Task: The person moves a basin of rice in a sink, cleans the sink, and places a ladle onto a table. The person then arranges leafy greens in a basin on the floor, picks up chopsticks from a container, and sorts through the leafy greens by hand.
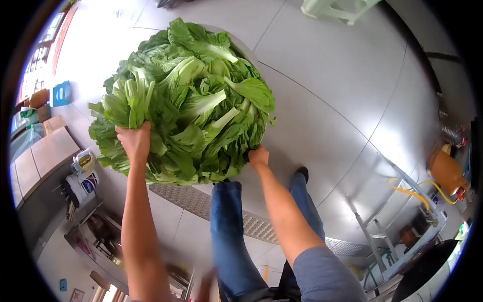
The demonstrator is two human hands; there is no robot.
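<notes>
A big heap of leafy green mustard (191,116) with pale, broad stems fills a round container, whose grey rim (244,48) shows only at the far right. At the heap's left edge, my left hand (135,143) is closed round a bunch of leafy greens (128,103) with its pale cut stems pointing up. My right hand (258,157) is closed at the near right edge of the heap, against a small dark part. Leaves hide its fingertips, and what it grips is unclear.
Below the heap lies a perforated metal strip (186,199) across the tiled floor (322,65). A metal frame (392,221) with a yellow hose and a brown pot (447,170) stands at right. A tiled counter (50,151) is at left. A pale green stool (342,10) stands at the top.
</notes>
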